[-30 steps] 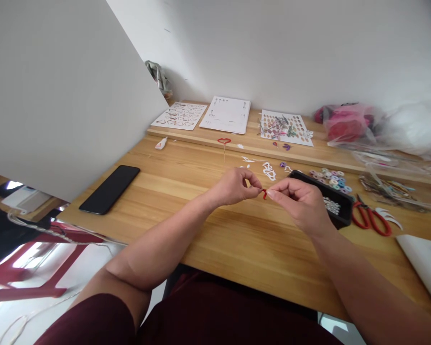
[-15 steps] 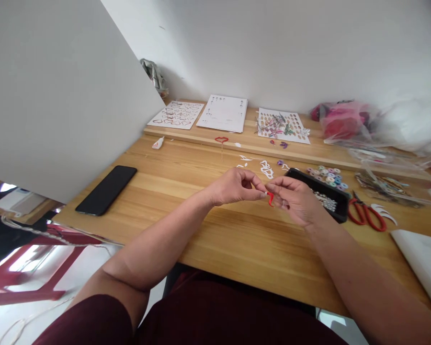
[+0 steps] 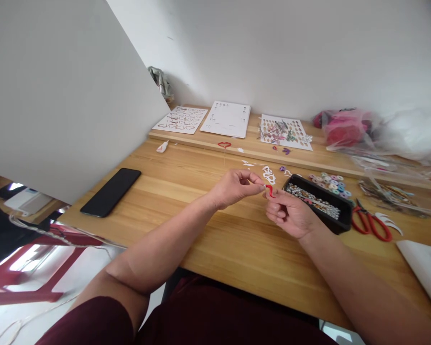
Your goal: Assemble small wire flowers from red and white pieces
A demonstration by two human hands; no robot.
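Over the middle of the wooden table (image 3: 208, 230), my left hand (image 3: 233, 187) pinches one end of a small curved red paper piece (image 3: 270, 190). My right hand (image 3: 290, 213) is turned palm up just right of it, fingers curled, with its fingertips at the lower end of the same red piece. A black tray (image 3: 341, 218) of small beads lies directly right of my right hand. White paper scraps (image 3: 267, 170) lie just beyond both hands.
A black phone (image 3: 111, 191) lies at the left. Red scissors (image 3: 371, 223) lie right of the tray, with coloured rings (image 3: 330, 182) behind it. Three printed sheets (image 3: 226, 119) sit on a raised ledge at the back, next to a glue tube (image 3: 162, 146) and plastic bags (image 3: 348, 127).
My right hand has rolled from palm down to palm up and dropped slightly lower, uncovering the bead tray. The red piece now shows more clearly between both hands.
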